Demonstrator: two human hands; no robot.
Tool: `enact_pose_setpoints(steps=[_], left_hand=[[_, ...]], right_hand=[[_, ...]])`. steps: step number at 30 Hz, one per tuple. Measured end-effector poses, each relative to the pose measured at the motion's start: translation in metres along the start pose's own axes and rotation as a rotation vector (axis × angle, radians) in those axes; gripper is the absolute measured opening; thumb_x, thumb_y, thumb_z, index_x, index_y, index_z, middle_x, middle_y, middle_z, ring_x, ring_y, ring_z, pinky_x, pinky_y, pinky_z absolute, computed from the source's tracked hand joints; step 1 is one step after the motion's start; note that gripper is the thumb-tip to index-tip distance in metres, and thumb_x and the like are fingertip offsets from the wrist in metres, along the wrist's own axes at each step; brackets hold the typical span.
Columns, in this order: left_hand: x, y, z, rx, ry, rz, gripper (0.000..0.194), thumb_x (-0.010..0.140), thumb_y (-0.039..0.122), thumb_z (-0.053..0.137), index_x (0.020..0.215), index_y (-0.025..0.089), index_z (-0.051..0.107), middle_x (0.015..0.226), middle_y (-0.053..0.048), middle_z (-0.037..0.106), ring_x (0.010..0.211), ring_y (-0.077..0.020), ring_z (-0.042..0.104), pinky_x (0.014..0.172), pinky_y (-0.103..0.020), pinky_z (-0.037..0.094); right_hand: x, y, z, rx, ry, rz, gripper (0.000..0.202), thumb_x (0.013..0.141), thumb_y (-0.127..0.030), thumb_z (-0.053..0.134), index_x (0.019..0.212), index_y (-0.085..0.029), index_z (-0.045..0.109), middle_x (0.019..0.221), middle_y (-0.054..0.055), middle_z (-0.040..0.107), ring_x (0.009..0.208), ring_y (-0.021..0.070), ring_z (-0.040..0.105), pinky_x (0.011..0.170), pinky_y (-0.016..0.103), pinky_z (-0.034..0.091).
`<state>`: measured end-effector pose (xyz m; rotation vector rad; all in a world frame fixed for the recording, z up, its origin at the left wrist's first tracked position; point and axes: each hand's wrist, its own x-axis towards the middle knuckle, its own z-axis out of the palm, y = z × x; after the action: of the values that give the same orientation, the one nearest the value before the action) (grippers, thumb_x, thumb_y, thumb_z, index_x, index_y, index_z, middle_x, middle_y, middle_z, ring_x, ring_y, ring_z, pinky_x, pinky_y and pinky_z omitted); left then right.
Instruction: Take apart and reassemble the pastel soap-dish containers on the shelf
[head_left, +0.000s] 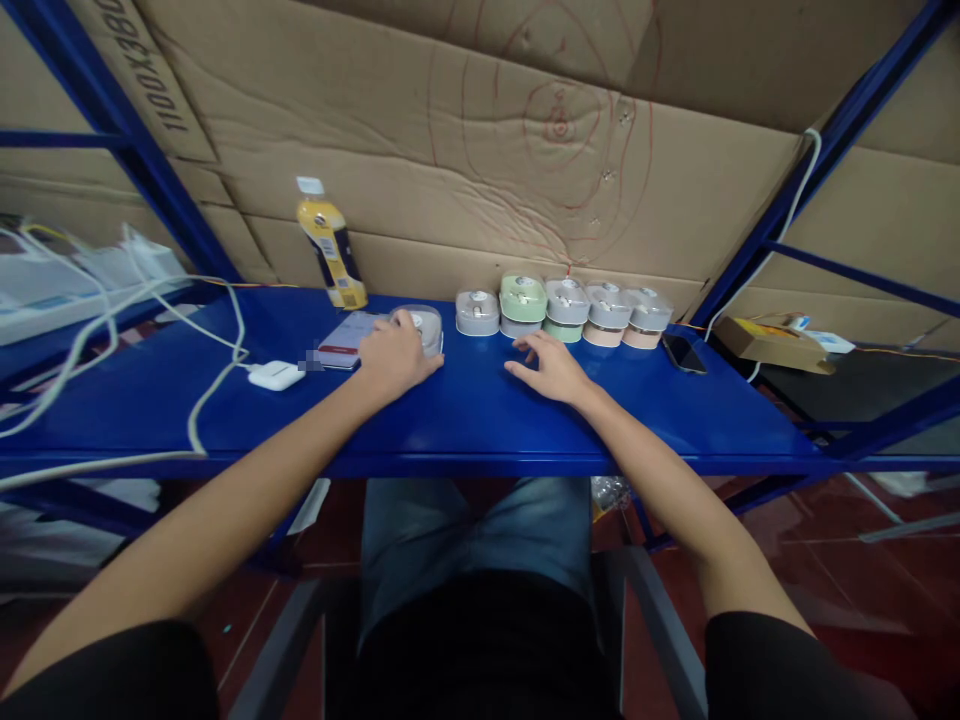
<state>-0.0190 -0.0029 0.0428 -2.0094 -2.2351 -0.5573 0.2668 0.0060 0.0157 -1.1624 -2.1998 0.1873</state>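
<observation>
My left hand [394,357] is closed over the near left side of a small rounded grey box with a clear lid [429,326], covering part of it. The box sits on the blue shelf table. My right hand [553,370] is open above the tabletop, fingers slightly curved and apart, with nothing in it. Just beyond its fingers is a row of similar boxes: a single grey box [478,313] at the left, then a green box [523,300] on a grey one. Further right stand grey boxes [566,298] stacked on green and peach ones.
A notebook-like flat item [341,340] lies left of my left hand, near a white charger case [276,375] and white cables [217,385]. A yellow bottle [330,245] stands behind. At the right are a phone [683,353] and an open cardboard box [772,345]. Cardboard [360,130] backs the table.
</observation>
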Motion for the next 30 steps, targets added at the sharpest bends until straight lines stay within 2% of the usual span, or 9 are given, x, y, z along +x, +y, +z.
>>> enact_pose_setpoints(steps=[5,8,10,12,15,18,20,24,30], left_hand=[[0.035,0.004,0.002,-0.132,0.029,-0.052,0.1,0.076,0.051,0.091,0.153,0.005,0.047,0.15,-0.042,0.057,0.135,-0.0609,0.064,0.11,-0.065,0.056],[0.051,0.014,-0.003,-0.243,0.103,-0.078,0.104,0.077,0.054,0.089,0.156,0.004,0.045,0.152,-0.041,0.055,0.137,-0.0605,0.064,0.112,-0.065,0.055],[0.061,0.029,-0.007,-0.306,0.126,-0.083,0.106,0.078,0.057,0.089,0.158,0.003,0.043,0.153,-0.042,0.055,0.138,-0.0602,0.064,0.112,-0.065,0.055],[0.07,0.047,-0.008,-0.359,0.109,-0.084,0.107,0.079,0.058,0.089,0.158,0.002,0.043,0.154,-0.043,0.053,0.139,-0.0607,0.063,0.114,-0.066,0.053],[0.082,0.075,-0.001,-0.425,0.079,-0.086,0.104,0.079,0.055,0.092,0.157,0.004,0.045,0.156,-0.043,0.051,0.142,-0.0612,0.06,0.116,-0.067,0.049],[0.087,0.093,0.011,-0.441,0.054,-0.092,0.102,0.077,0.05,0.093,0.156,0.006,0.046,0.157,-0.042,0.05,0.143,-0.0607,0.059,0.116,-0.067,0.048],[0.087,0.098,0.019,-0.433,0.074,-0.083,0.097,0.078,0.049,0.091,0.155,0.007,0.048,0.157,-0.041,0.05,0.144,-0.0605,0.057,0.114,-0.068,0.049],[0.085,0.097,0.026,-0.469,0.111,-0.041,0.083,0.091,0.057,0.076,0.152,0.007,0.051,0.157,-0.04,0.052,0.148,-0.0592,0.053,0.116,-0.068,0.047],[0.091,0.08,0.029,-0.635,0.085,-0.088,0.057,0.109,0.057,0.049,0.144,0.013,0.06,0.148,-0.032,0.068,0.145,-0.0488,0.062,0.119,-0.06,0.047]], right_hand=[[0.0,-0.002,-0.001,-0.009,0.026,0.03,0.039,0.099,-0.051,0.074,0.121,-0.02,0.075,0.123,0.014,0.075,0.09,0.0264,0.073,0.097,0.053,0.063],[0.004,0.002,-0.005,-0.005,0.132,0.037,0.036,0.099,-0.052,0.071,0.119,-0.023,0.075,0.121,0.013,0.076,0.092,0.0275,0.072,0.097,0.052,0.062],[0.008,0.011,-0.016,-0.026,0.285,0.061,0.036,0.101,-0.055,0.067,0.12,-0.025,0.074,0.12,0.013,0.075,0.101,0.0315,0.071,0.102,0.056,0.06],[0.013,0.028,-0.036,-0.077,0.497,0.133,0.04,0.104,-0.058,0.06,0.123,-0.025,0.073,0.123,0.016,0.073,0.116,0.036,0.068,0.112,0.061,0.054],[0.019,0.068,-0.076,-0.199,0.799,0.359,0.05,0.107,-0.06,0.05,0.13,-0.019,0.07,0.135,0.023,0.067,0.138,0.0414,0.059,0.122,0.066,0.044],[0.019,0.114,-0.113,-0.237,0.946,0.596,0.065,0.109,-0.066,0.041,0.142,-0.016,0.064,0.149,0.028,0.06,0.15,0.0461,0.052,0.123,0.07,0.04],[0.016,0.141,-0.128,-0.156,0.965,0.712,0.071,0.108,-0.069,0.039,0.147,-0.014,0.062,0.153,0.03,0.059,0.152,0.0469,0.052,0.125,0.069,0.038],[0.007,0.175,-0.14,0.052,0.881,0.824,0.079,0.105,-0.074,0.042,0.15,-0.013,0.063,0.154,0.029,0.063,0.155,0.0452,0.053,0.128,0.063,0.038],[-0.001,0.206,-0.14,0.185,0.852,0.846,0.09,0.106,-0.079,0.032,0.144,-0.007,0.071,0.151,0.028,0.068,0.15,0.0416,0.06,0.126,0.056,0.043]])
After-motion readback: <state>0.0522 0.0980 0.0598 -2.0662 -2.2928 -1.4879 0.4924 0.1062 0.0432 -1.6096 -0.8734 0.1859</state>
